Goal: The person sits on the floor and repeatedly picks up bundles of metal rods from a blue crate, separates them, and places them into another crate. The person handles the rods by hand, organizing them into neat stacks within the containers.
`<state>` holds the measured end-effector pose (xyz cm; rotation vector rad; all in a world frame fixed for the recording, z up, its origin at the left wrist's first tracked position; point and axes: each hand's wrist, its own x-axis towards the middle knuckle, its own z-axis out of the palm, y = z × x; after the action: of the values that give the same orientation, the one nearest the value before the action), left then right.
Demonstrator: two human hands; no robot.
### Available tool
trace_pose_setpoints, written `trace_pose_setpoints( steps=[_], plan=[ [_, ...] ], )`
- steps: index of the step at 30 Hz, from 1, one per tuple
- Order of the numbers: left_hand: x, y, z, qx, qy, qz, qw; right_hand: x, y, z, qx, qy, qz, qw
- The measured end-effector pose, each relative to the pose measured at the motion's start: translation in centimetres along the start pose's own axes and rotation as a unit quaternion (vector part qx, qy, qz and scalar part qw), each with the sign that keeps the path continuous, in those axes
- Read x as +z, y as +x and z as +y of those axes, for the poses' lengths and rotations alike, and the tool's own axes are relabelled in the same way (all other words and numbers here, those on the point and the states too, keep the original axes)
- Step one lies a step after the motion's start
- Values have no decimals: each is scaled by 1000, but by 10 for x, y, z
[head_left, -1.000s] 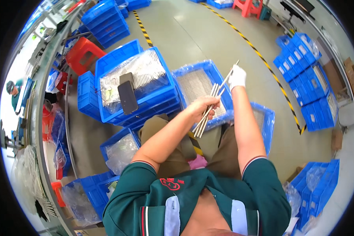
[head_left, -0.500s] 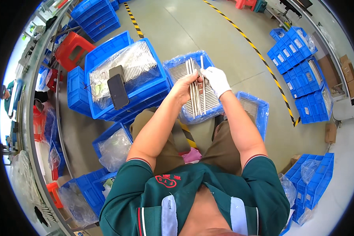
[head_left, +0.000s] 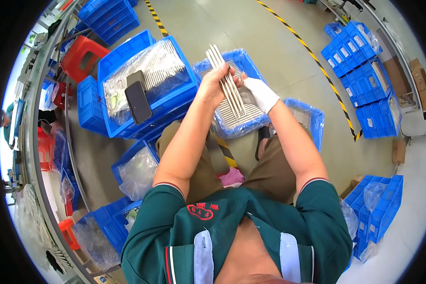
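Observation:
My bare left hand (head_left: 213, 85) is closed around a small bundle of slim silvery metal rods (head_left: 233, 92). The bundle leans, its top ends toward the upper left, above a blue crate (head_left: 256, 71) lined with clear plastic. More such rods (head_left: 232, 124) lie side by side in that crate. My right hand (head_left: 261, 94), in a white glove with bare fingertips, is at the right side of the bundle near the left fingertips. Its fingers are curled in; what they pinch is hidden.
Right of my knee is another lined crate (head_left: 320, 130) of rods. To the left, stacked blue crates (head_left: 111, 131) hold plastic-covered rods, with a phone (head_left: 138, 102) on a stand in front. A red stool (head_left: 83, 57) stands behind; more crates (head_left: 371, 85) are stacked at the right.
The bundle in my left hand has tilted to the upper left. The single rod my right hand held apart no longer shows separately. My right hand has dropped slightly and moved right.

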<state>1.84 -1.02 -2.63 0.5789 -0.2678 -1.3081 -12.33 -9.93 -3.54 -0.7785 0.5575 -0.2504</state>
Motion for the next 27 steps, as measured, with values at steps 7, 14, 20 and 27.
trace_pose_setpoints(
  steps=[7,14,20,27],
  plan=[
    [34,-15,-3,-53,195,-79,976,1,-31,22,86,61,-229,968],
    [43,-46,-40,207,595,53,775,-32,-33,-8,84,-115,25,989],
    [61,-85,-48,195,589,-159,768,-130,24,-18,-43,-734,208,645],
    [59,-80,-22,150,592,-218,761,-147,103,4,17,-825,169,539]
  ],
)
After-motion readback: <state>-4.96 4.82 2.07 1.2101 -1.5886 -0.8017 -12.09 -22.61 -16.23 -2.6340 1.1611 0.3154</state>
